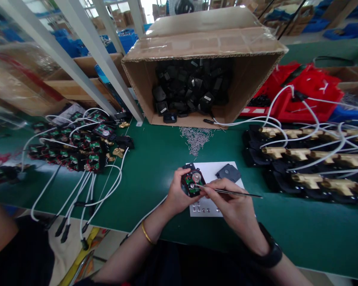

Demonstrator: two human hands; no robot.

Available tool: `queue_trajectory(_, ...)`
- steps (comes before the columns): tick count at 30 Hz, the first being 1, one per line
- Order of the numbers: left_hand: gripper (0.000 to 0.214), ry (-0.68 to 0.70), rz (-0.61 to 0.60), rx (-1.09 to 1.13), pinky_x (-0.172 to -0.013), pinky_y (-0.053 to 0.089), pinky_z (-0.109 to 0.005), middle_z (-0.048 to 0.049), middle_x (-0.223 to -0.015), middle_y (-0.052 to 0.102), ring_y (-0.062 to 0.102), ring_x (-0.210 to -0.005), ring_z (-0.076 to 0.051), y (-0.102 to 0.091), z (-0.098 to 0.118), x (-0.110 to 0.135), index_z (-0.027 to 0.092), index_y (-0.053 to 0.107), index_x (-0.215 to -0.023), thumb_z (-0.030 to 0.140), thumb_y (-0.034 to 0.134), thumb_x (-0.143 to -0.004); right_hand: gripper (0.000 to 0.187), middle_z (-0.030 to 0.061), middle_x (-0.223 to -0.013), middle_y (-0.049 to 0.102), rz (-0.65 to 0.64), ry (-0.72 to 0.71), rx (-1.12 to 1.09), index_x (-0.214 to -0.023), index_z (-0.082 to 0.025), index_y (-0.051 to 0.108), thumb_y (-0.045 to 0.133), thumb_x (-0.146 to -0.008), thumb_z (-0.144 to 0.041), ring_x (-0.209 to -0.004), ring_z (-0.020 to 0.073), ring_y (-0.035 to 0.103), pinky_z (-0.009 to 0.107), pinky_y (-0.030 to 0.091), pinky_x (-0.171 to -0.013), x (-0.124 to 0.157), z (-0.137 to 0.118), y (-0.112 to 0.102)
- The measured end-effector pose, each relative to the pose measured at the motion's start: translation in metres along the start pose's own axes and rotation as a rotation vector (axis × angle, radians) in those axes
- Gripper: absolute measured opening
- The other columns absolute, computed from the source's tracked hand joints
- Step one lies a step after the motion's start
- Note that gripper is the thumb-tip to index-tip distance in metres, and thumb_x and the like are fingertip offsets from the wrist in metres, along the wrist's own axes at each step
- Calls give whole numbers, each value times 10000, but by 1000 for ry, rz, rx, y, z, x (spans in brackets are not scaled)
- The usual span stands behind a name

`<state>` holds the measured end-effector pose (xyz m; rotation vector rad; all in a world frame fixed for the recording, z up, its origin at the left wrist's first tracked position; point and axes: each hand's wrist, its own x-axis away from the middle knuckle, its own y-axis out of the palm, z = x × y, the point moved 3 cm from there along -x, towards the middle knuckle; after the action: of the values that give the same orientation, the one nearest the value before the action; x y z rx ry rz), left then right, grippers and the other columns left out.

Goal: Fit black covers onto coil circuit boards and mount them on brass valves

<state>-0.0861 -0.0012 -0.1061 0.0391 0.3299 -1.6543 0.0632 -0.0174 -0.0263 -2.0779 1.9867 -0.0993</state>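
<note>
My left hand point(176, 194) is closed round a small black housing point(192, 183) with a green circuit board and a round metal part inside, held over a white sheet point(214, 171). My right hand point(229, 202) pinches thin metal tweezers point(235, 193), whose tip touches the inside of the housing. A black cover plate point(228, 172) lies on the sheet just right of the housing. Several small shiny round parts point(204, 208) sit in rows on the sheet's near edge, under my hands.
A cardboard box point(203, 43) on its side holds many black housings. Small metal pins point(196, 139) lie scattered before it. Wired green-board units point(74, 147) are piled left, brass fittings with white cables point(310, 159) right. A red bin point(304, 95) stands behind. Green mat point(155, 159).
</note>
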Motion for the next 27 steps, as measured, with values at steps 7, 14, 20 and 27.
queue_trajectory(7,727,-21,-22,7,-918,422,-384,-95,-1155,426,500,-1080,-251,0,0,-1,204,369,-1164,292,784,-574,91,32,-651,659,0,44,-24,-738,-165,654,617,-785,-233,-599,158,641,249,528,-543,-4,0,0)
queue_trajectory(14,712,-88,-52,33,-883,445,-369,-76,-1132,469,536,-1020,-222,-1,7,-3,215,348,-1162,226,773,-590,39,19,-675,704,184,61,-217,-815,-196,639,637,-779,-212,-579,150,669,227,562,-550,2,5,-6)
queue_trajectory(20,720,-112,-48,44,-897,437,-380,-80,-1127,468,534,-1036,-236,-2,4,-3,211,356,-1160,250,782,-581,28,14,-690,698,202,38,-155,-809,-200,652,639,-789,-215,-595,140,664,222,559,-559,12,3,-1)
queue_trajectory(27,704,-87,-63,69,-883,443,-375,-91,-1138,466,535,-1023,-236,-2,4,-3,204,350,-1164,278,765,-600,67,17,-745,685,181,-9,-7,-854,-209,672,636,-800,-224,-676,153,659,257,547,-604,15,10,12)
